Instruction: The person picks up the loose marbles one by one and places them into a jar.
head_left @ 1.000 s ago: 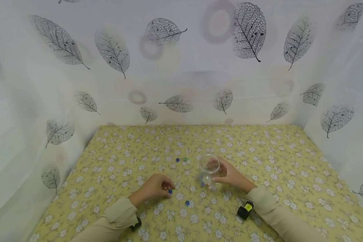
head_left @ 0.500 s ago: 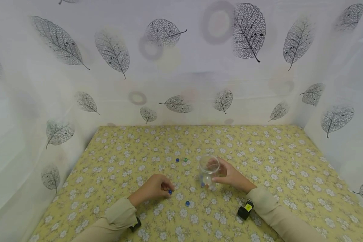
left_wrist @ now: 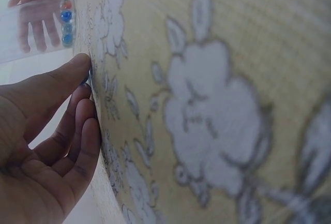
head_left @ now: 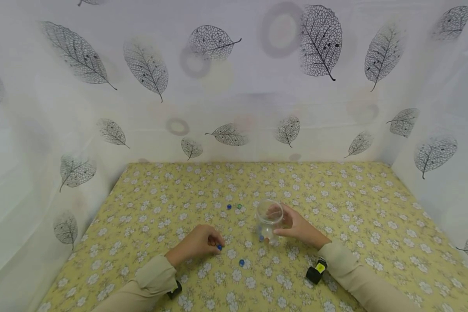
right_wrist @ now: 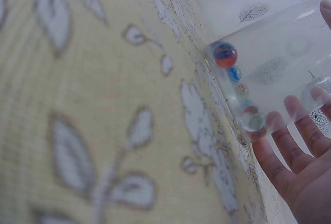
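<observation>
My left hand (head_left: 199, 239) is low over the cloth, with a blue marble (head_left: 219, 247) pinched between thumb and index finger. In the left wrist view the fingertips right at the cloth hide most of that marble. A clear, lidless jar (head_left: 269, 219) stands upright to the right of it, and my right hand (head_left: 298, 227) grips the jar's right side. Several glass marbles lie on the jar's bottom, among them a red-and-blue marble (right_wrist: 225, 55) and a clear one (right_wrist: 253, 119). Between the hands, nearer the front, a loose blue marble (head_left: 242, 262) rests on the cloth.
Farther back on the cloth, a dark blue marble (head_left: 229, 206) and a green marble (head_left: 239, 206) lie left of the jar. A yellow flowered cloth (head_left: 335, 195) covers the table. White leaf-printed curtains (head_left: 249, 82) enclose its back and sides.
</observation>
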`<state>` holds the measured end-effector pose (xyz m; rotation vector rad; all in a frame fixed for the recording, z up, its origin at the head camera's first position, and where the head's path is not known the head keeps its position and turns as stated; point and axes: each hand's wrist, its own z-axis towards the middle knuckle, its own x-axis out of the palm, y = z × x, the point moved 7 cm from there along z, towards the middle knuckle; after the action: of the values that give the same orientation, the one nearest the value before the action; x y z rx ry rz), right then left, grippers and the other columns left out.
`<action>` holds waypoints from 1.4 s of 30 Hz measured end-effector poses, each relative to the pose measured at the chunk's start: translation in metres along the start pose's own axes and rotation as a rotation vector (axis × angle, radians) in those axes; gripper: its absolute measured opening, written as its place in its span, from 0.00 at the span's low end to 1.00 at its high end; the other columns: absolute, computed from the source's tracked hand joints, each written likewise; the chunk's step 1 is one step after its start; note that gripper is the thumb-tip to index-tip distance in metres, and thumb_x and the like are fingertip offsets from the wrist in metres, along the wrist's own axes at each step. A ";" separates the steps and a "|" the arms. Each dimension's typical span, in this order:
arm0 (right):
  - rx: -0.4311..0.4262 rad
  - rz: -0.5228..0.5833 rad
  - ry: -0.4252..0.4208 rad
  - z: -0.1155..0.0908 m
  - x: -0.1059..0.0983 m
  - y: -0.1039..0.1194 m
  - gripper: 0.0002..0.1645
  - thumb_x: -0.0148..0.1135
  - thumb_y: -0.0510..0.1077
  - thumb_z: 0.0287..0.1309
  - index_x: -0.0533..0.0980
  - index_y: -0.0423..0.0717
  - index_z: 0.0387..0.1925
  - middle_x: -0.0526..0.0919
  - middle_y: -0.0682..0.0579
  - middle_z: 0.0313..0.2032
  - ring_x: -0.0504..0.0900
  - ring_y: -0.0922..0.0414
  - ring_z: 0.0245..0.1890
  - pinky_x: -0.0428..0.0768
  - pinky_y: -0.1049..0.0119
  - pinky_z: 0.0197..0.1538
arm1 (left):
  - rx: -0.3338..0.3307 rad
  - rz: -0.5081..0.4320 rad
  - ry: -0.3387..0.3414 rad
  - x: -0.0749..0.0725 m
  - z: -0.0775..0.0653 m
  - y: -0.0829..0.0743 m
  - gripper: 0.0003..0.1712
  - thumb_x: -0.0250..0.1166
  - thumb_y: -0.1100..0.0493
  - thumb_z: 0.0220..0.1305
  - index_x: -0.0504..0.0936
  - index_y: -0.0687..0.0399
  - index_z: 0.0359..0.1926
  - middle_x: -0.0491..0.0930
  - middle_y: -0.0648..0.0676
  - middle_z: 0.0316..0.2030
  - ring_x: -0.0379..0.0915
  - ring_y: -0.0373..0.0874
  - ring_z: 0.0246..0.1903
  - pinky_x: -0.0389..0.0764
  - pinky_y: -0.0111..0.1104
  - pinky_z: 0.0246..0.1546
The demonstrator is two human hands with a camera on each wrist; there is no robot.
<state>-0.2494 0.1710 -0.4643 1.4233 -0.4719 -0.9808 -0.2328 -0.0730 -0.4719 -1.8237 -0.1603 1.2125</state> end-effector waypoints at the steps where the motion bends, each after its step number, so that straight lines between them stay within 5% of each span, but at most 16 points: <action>1: 0.001 0.002 0.000 0.000 0.000 0.000 0.35 0.61 0.36 0.59 0.58 0.33 0.64 0.67 0.30 0.59 0.73 0.55 0.59 0.75 0.70 0.56 | 0.002 0.002 0.000 0.000 0.000 0.000 0.05 0.70 0.65 0.51 0.86 0.54 0.32 0.82 0.50 0.33 0.73 0.33 0.28 0.77 0.24 0.30; 11: 0.007 0.008 -0.005 -0.001 0.000 -0.002 0.36 0.61 0.37 0.59 0.58 0.33 0.65 0.66 0.30 0.60 0.73 0.66 0.57 0.74 0.74 0.56 | 0.012 0.022 0.006 -0.001 0.005 0.001 0.04 0.71 0.64 0.51 0.86 0.54 0.31 0.83 0.48 0.28 0.73 0.32 0.25 0.76 0.24 0.27; 19: 0.011 -0.023 -0.008 -0.001 0.000 -0.004 0.35 0.61 0.37 0.59 0.58 0.34 0.64 0.67 0.32 0.59 0.71 0.42 0.60 0.76 0.61 0.58 | 0.006 0.037 -0.022 -0.006 0.012 0.000 0.05 0.71 0.62 0.51 0.86 0.53 0.32 0.82 0.46 0.27 0.72 0.31 0.25 0.76 0.24 0.28; 23: 0.010 -0.041 -0.014 0.000 -0.001 -0.004 0.35 0.62 0.37 0.58 0.59 0.34 0.64 0.68 0.32 0.59 0.70 0.37 0.59 0.76 0.64 0.58 | -0.003 0.015 -0.038 -0.010 0.015 -0.004 0.05 0.70 0.62 0.53 0.86 0.53 0.34 0.83 0.48 0.30 0.74 0.32 0.27 0.77 0.24 0.29; 37: 0.011 -0.017 -0.008 0.001 -0.001 -0.005 0.36 0.62 0.38 0.58 0.59 0.35 0.64 0.68 0.32 0.59 0.74 0.62 0.58 0.76 0.62 0.57 | 0.048 0.017 -0.152 -0.028 0.024 -0.031 0.09 0.69 0.61 0.55 0.86 0.54 0.38 0.83 0.48 0.33 0.74 0.35 0.30 0.78 0.27 0.33; 42: 0.017 -0.047 -0.019 0.001 -0.002 -0.005 0.35 0.62 0.38 0.58 0.59 0.35 0.64 0.68 0.32 0.59 0.74 0.55 0.58 0.76 0.59 0.57 | 0.078 0.042 -0.189 -0.034 0.027 -0.043 0.09 0.69 0.60 0.55 0.86 0.54 0.39 0.82 0.46 0.32 0.74 0.33 0.31 0.78 0.27 0.34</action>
<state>-0.2530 0.1725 -0.4683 1.4468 -0.4631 -1.0305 -0.2561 -0.0501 -0.4197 -1.6519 -0.1798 1.4013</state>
